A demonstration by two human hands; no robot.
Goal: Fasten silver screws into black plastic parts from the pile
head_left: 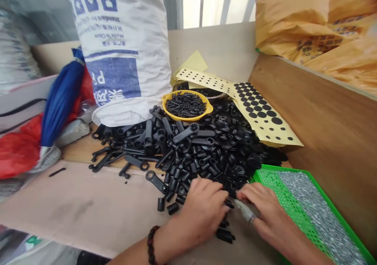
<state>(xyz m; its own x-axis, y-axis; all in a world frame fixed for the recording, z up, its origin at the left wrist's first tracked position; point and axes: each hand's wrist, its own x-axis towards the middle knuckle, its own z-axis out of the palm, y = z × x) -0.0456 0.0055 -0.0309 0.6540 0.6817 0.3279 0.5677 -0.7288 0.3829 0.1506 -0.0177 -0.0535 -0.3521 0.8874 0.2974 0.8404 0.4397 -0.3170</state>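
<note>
My left hand (203, 206) is closed at the near edge of a heap of black plastic parts (188, 155). A small black plastic part (229, 204) pokes out beside its fingertips; most of it is hidden. To its right, my right hand (266, 206) is closed on a whitish, wrapped stick-like tool (245, 211), whose far end reaches toward the left hand. Between and below the hands lies a black cylinder with a narrow tip (225, 235). Short black sleeves (172, 208) lie left of the left hand, near a black crank-like arm (156, 181).
A green perforated basket (266, 176) with small silvery metal pieces (318, 206) stands at right. Behind the heap are a yellow bowl of black pins (209, 108), sheets of black round stickers (259, 108) and a white sack (126, 33). A blue umbrella (61, 100) lies left; a wooden board (318, 112) walls the right.
</note>
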